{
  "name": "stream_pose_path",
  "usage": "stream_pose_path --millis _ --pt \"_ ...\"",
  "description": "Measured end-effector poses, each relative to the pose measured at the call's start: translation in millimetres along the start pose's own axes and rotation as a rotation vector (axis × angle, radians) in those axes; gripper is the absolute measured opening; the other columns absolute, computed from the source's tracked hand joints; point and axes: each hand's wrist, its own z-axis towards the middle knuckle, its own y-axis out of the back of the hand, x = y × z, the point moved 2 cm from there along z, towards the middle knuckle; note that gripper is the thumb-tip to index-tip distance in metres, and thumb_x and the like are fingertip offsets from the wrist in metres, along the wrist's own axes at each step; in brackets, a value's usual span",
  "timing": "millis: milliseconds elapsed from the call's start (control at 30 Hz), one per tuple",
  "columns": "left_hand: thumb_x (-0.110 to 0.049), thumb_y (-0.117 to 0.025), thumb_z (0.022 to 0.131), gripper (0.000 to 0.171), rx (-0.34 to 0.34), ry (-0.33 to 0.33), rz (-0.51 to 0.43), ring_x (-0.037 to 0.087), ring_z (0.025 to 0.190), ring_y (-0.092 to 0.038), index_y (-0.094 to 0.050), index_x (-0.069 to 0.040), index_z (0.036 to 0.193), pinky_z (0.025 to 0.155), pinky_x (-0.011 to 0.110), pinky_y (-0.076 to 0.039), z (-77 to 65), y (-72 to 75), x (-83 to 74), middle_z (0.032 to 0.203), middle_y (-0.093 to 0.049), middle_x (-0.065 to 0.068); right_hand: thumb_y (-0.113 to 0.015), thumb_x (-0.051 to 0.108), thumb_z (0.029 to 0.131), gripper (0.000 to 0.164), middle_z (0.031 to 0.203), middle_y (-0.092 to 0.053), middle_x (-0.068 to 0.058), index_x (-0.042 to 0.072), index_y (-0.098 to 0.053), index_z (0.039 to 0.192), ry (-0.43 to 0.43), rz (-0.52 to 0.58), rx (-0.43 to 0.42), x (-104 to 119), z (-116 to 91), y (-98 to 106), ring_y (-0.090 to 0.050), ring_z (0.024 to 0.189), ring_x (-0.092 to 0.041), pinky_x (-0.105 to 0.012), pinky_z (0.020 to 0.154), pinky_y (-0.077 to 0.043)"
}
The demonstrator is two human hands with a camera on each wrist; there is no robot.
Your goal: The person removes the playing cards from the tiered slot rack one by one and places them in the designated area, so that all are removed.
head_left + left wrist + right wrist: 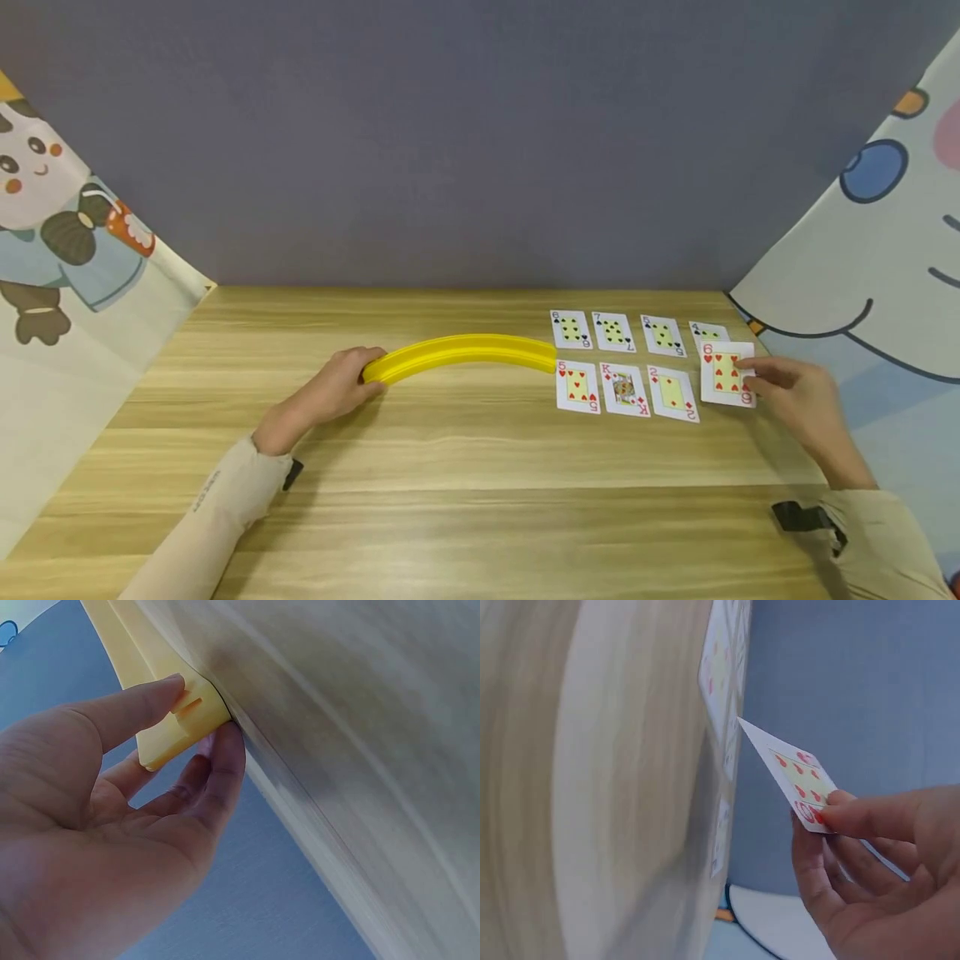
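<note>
In the head view my left hand (341, 383) grips the left end of a curved yellow track piece (465, 348). The left wrist view shows the thumb on one face of the yellow track end (187, 712) and fingers behind it. At the right, my right hand (806, 408) pinches the six of hearts (727, 375) by its right edge. That card is raised off the table, as the right wrist view shows, and partly covers the four of spades (705, 331). Left of it lie the two of diamonds (673, 394), king of diamonds (624, 389) and five of hearts (577, 387).
A back row on the wooden table (450, 517) holds a six (572, 330), a seven (613, 332) and a five of spades (663, 336). The track's right end reaches the leftmost cards. A grey panel (480, 150) stands behind, with cartoon-printed sheets at both sides.
</note>
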Motion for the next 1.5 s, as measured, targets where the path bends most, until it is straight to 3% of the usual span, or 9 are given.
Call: stream_pose_path --millis 133,333,433,667,900,1100,1233,1367,1500 --pt "-0.004 -0.072 0.09 0.037 0.001 0.002 0.004 0.018 0.077 -0.052 -0.061 0.005 0.124 0.067 0.033 -0.046 -1.2 0.2 0.7 0.096 -0.064 0.01 -0.068 0.006 0.092 0.024 0.108 -0.068 -0.031 -0.004 -0.07 0.114 -0.048 -0.02 0.075 -12 -2 -1 -0.049 0.077 0.014 -0.018 0.058 -0.044" --pt "-0.003 -0.073 0.089 0.037 -0.013 -0.006 0.004 0.018 0.076 -0.052 -0.061 0.006 0.123 0.067 0.033 -0.046 -2.3 -0.1 -0.4 0.095 -0.064 0.01 -0.073 0.011 0.089 0.034 0.108 -0.066 -0.033 -0.006 -0.068 0.117 -0.078 -0.155 0.322 -23 2 -7 -0.063 0.086 -0.031 -0.029 0.061 -0.044" --pt "-0.004 -0.073 0.089 0.036 -0.01 -0.004 0.002 0.017 0.075 -0.052 -0.062 0.005 0.122 0.067 0.032 -0.046 -1.5 -0.9 -2.3 0.094 -0.064 0.008 -0.074 0.01 0.085 0.04 0.108 -0.064 -0.036 -0.009 -0.065 0.119 -0.069 -0.191 0.395 -25 6 -10 -0.062 0.087 -0.036 -0.034 0.064 -0.047" --pt "-0.003 -0.072 0.09 0.035 -0.003 -0.021 -0.005 0.018 0.075 -0.051 -0.062 0.005 0.122 0.068 0.034 -0.045 1.4 -3.5 -5.4 0.094 -0.064 0.01 -0.075 0.002 0.081 0.038 0.078 -0.058 -0.017 -0.011 -0.066 0.115 0.037 -0.248 0.374 -28 2 -15 -0.045 0.069 -0.023 -0.033 0.058 -0.036" --pt "-0.004 -0.072 0.09 0.034 0.011 -0.02 -0.01 0.017 0.075 -0.05 -0.062 0.004 0.122 0.067 0.033 -0.044 0.2 -7.3 -3.8 0.093 -0.063 0.007 -0.076 -0.001 0.078 0.036 0.11 -0.059 -0.043 -0.012 -0.068 0.111 0.07 -0.233 0.357 -28 -8 -16 -0.063 0.09 -0.05 -0.06 0.075 -0.05" --pt "-0.005 -0.071 0.091 0.035 0.01 -0.003 -0.01 0.017 0.075 -0.051 -0.062 0.003 0.123 0.067 0.033 -0.046 -1.9 -4.6 -1.7 0.094 -0.063 0.007 -0.077 -0.001 0.076 0.035 0.088 -0.064 -0.021 -0.011 -0.069 0.108 0.148 -0.238 0.32 -25 -7 -19 -0.05 0.07 -0.019 -0.033 0.06 -0.042" --pt "-0.004 -0.071 0.09 0.035 0.01 0.002 -0.012 0.018 0.076 -0.051 -0.062 0.003 0.123 0.067 0.033 -0.046 -1.5 -3.8 -0.4 0.095 -0.063 0.008 -0.075 0.001 0.08 0.035 0.08 -0.059 -0.012 -0.011 -0.067 0.111 0.12 -0.23 0.346 -23 -6 -19 -0.041 0.065 -0.013 -0.028 0.055 -0.033" --pt "-0.005 -0.071 0.091 0.036 0.011 0.014 -0.006 0.018 0.077 -0.053 -0.061 0.003 0.124 0.068 0.033 -0.047 -0.6 -4.2 0.4 0.097 -0.064 0.009 -0.075 0.0 0.081 0.039 0.079 -0.055 -0.015 -0.013 -0.061 0.116 0.137 -0.222 0.328 -14 -6 -19 -0.048 0.066 -0.022 -0.033 0.056 -0.039" --pt "-0.007 -0.069 0.093 0.044 -0.015 0.012 0.037 0.018 0.079 -0.055 -0.054 0.006 0.132 0.07 0.034 -0.049 -1.0 -3.7 -1.6 0.104 -0.064 0.015 -0.076 -0.005 0.079 0.042 0.106 -0.058 -0.034 -0.012 -0.058 0.116 0.261 -0.205 0.184 14 -9 -17 -0.056 0.089 -0.048 -0.056 0.072 -0.046"
